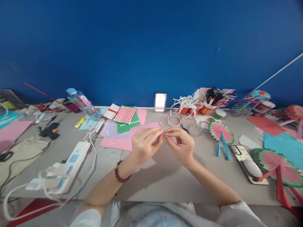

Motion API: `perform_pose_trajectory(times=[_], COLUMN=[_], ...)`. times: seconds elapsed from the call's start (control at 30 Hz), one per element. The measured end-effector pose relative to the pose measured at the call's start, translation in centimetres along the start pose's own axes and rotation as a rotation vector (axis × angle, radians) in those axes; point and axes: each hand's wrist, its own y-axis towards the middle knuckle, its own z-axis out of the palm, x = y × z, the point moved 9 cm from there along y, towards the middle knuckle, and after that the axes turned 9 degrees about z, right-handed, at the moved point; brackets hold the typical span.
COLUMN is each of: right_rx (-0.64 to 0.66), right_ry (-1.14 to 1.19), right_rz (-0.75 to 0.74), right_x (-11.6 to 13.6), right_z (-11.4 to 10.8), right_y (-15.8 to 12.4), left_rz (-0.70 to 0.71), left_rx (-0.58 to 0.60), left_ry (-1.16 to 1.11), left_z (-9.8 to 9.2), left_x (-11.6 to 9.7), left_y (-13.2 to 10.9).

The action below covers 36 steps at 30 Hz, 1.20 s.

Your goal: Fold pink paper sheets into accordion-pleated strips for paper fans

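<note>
My left hand (146, 142), with a dark red bead bracelet (122, 172) at its wrist, is raised over the middle of the desk in a pinch. Facing it, my right hand (180, 144) pinches too, and the fingertips of both nearly meet. Something tiny and pale sits between them, too small to name. Behind my left hand lies pink paper (118, 143), partly covered by it. A pleated pink strip with green edges (125, 114) rests on a green sheet (129, 126) farther back. White tape rolls (174, 121) are beyond my right hand.
On the left are a power strip (73, 164) with white cables, a glue gun (49, 130) and a leaning plastic bottle (84, 102). Paper fans (221, 132), a phone (239, 157) and a mouse (252, 168) lie right. A screen (160, 102) stands against the blue wall.
</note>
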Motion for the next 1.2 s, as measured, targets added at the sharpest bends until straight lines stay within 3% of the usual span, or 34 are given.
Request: perform_pose_trajectory(times=[0.4,0.6,0.73,0.93,1.2], right_rx=[0.067,0.094,0.154,0.178,0.211], right_ry=[-0.02,0.115,0.09,0.058,-0.039], right_rz=[0.032,0.103,0.068,0.036,0.004], right_x=[-0.2,-1.6,-1.4,-1.3,-1.0], right_z=[0.4,0.3,0.4,0.4,0.5], right_y=[0.0,0.6,1.2,1.5,1.3], left_rz=[-0.034,-0.051,-0.064,-0.09,-0.071], left_rx=[0.042,0.111,0.131,0.063,0.126], left_ry=[-0.026,-0.093,-0.127,-0.117,-0.143], left_z=[0.5,0.8,1.0,0.6,0.8], left_x=[0.8,0.9,0.8,1.4,1.3], left_y=[-0.3,0.1,0.1,-0.2,-0.1])
